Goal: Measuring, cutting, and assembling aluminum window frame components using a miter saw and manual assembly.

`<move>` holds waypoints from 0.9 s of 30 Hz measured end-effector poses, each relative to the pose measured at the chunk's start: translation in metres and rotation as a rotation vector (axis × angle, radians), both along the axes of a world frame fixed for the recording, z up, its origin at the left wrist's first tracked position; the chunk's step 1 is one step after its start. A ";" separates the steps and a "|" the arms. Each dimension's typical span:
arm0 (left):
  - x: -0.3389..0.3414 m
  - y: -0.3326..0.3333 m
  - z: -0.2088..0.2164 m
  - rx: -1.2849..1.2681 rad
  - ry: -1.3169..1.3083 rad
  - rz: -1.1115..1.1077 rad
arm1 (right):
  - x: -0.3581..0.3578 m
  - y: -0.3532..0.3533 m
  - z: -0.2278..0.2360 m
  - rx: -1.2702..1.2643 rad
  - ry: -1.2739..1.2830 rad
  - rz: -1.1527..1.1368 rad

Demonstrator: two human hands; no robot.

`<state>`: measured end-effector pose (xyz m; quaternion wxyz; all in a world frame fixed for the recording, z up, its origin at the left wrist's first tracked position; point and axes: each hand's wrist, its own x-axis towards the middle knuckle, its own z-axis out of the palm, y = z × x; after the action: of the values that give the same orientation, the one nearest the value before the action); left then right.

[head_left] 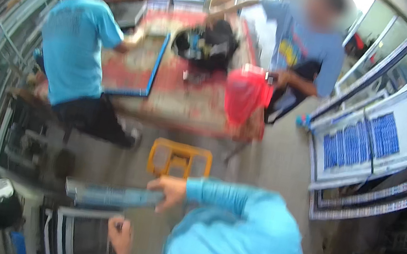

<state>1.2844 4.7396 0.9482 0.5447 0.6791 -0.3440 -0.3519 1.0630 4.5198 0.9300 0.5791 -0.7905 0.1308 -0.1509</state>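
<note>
Silvery-blue strips point(109, 196) sit between the yellow stool point(183, 150) and a pale frame point(68, 236), one end clamped in the right grip point(172, 194), while I cannot tell whether the left grip point(122, 238) holds anything; supporting the far end too should probably steady them.

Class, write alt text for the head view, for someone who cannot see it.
The wearer's right hand grips the end of a long grey bar; the left hand is partly curled nearby. Beyond, one person stands at a red-stained table, another person beside a bright red object.
</note>
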 end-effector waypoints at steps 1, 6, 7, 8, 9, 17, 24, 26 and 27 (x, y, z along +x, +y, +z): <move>0.011 -0.008 0.001 -0.019 0.039 -0.047 | 0.005 -0.001 0.003 -0.030 -0.020 0.006; 0.053 -0.036 0.013 -0.079 0.156 -0.103 | 0.028 0.004 0.007 0.046 0.035 -0.117; 0.056 -0.042 0.014 -0.086 0.131 -0.154 | 0.029 0.002 0.007 0.060 0.016 -0.117; 0.059 -0.050 0.013 -0.106 0.108 -0.152 | 0.031 -0.001 0.006 0.086 0.043 -0.129; 0.060 -0.060 0.011 -0.127 0.092 -0.179 | 0.033 -0.007 0.006 0.073 0.061 -0.146; 0.078 -0.134 0.023 -0.033 0.126 -0.271 | 0.046 -0.074 0.008 0.133 0.080 -0.192; 0.057 -0.209 0.040 -0.075 0.184 -0.355 | 0.052 -0.136 0.011 0.364 -0.043 0.067; 0.050 -0.225 0.040 -0.052 0.189 -0.363 | 0.056 -0.150 0.014 0.361 -0.084 0.078; 0.047 -0.234 0.037 -0.072 0.195 -0.335 | 0.058 -0.155 0.017 0.359 -0.108 0.082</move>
<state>1.3318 4.5060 0.9853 0.5333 0.5550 -0.4101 -0.4892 1.1211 4.3648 0.9466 0.7225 -0.6700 0.0920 -0.1434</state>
